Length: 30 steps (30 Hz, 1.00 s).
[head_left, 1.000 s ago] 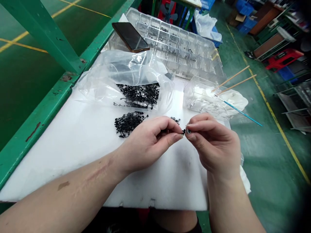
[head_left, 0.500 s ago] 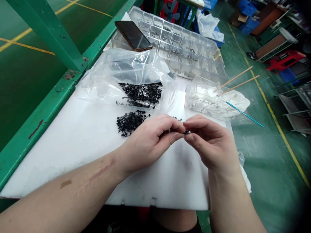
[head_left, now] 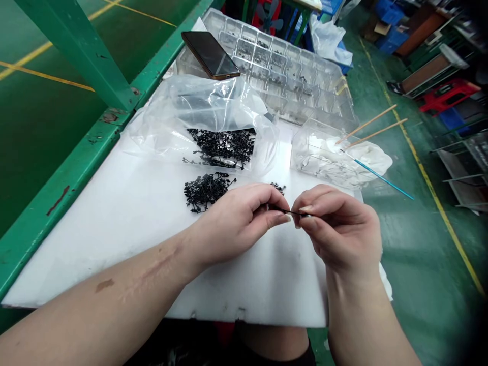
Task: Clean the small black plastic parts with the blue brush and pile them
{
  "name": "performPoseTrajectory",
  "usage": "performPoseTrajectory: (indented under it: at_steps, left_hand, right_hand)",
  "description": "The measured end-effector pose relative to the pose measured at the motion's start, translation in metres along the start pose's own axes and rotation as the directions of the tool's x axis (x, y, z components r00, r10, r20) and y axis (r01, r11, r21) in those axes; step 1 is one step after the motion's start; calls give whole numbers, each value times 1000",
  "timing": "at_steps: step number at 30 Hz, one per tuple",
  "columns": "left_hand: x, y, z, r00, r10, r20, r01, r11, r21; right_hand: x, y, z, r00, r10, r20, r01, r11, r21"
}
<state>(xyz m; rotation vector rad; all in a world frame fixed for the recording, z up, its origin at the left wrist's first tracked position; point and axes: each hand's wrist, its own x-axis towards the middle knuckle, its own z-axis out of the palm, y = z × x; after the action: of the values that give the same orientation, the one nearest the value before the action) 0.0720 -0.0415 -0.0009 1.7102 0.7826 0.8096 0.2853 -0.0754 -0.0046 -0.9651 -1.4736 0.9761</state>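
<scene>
Beyond the pinched black strip, a small scatter of black parts lay just ahead, with a heap of black parts ahead-left. Farther out, a plastic bag and a clear plastic box obstructed forward reach, with a narrow passage between them. A green steel rail bounded the left.

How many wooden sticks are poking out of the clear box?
2: the upper stick and lower stick, both leaning rightward out of the clear box; others may be hidden.
</scene>
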Motion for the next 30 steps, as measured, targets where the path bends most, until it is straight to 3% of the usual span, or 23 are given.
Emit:
performPoseTrajectory:
  at_steps: [3, 5, 10, 13, 16, 20, 23, 25, 27, 28, 29, 30]
  left_hand:
    - [1, 1, -2, 995, -96, 5, 95, 973, -212]
    - [3, 1, -4, 985, -171, 5, 160, 907, -389]
    - [7, -4, -6, 962, -273, 14, 220, 741, -634]
    - [7, -7, -5, 963, -266, 45, 229, 722, -653]
    - [6, -8, -4, 968, -251, 32, 219, 768, -603]
    - [6, -7, -4, 976, -217, 10, 187, 817, -546]
    - [4, -5, -4, 980, -196, -15, 169, 881, -442]
    - [2, -4, -4, 981, -184, -58, 155, 930, -335]
    - [0, -3, -4, 981, -170, -93, 142, 959, -246]
    - [-1, -3, -4, 981, -166, -97, 143, 967, -209]
    - [-3, -4, -5, 982, -160, -97, 141, 974, -174]
    - [-4, -5, -5, 983, -161, -91, 147, 979, -141]
  right_hand:
    - [0, 1, -2, 1000, 24, 5, -25, 999, 32]
    - [0, 2, -1, 997, 60, 47, -61, 998, 27]
    - [0, 5, 7, 986, 69, 154, -40, 983, -182]
    - [1, 8, 9, 980, -1, 200, 57, 960, -273]
    - [4, 9, 8, 975, -57, 217, 120, 950, -287]
    - [6, 9, 6, 972, -69, 225, 135, 946, -295]
    - [4, 9, 6, 975, -20, 220, 79, 961, -265]
    - [4, 10, 4, 995, 21, 100, 2, 975, -223]
    - [6, 11, -4, 981, -20, -193, -15, 985, -175]
    - [8, 12, -12, 921, -82, -380, 18, 985, -169]
    - [10, 13, -22, 812, -169, -559, 74, 979, -188]
    - [11, 14, -35, 663, -255, -704, 131, 965, -226]
